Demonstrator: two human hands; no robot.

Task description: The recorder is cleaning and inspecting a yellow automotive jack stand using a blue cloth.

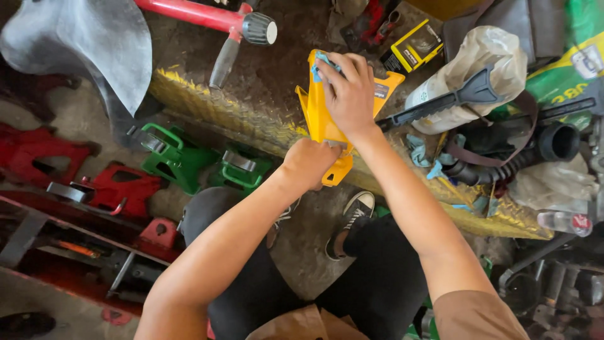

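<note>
The person crouches over a dirty concrete floor [314, 252] and works on a bright yellow moulded plastic part [322, 116], a flat-sided, angled piece with raised ribs along its edges and a small dark label near its upper right arm. It is held upright off the floor, above the worn yellow chequered metal plate [214, 107] that runs across the ground in front of the knees.

The left hand [308, 164] grips the lower end of the yellow part, its fingers curled shut round the bottom edge. The right hand [349, 94] lies over the top of the part, its fingers [333, 69] bent and pressed down on a small light blue cloth [322, 61] that shows at the upper left corner of the piece.

Around them the floor is crowded. Two green metal clamps [189, 157] lie just left of the left forearm, with red metal brackets [119, 186] further left. A red bar with a grey knurled knob [251, 25] lies near the top edge. To the right sit a black ribbed hose [503, 164] and a black plastic handle [453, 101] lying across a pale plastic bag [491, 50]. A black and white sneaker [352, 214] shows below the hands.
</note>
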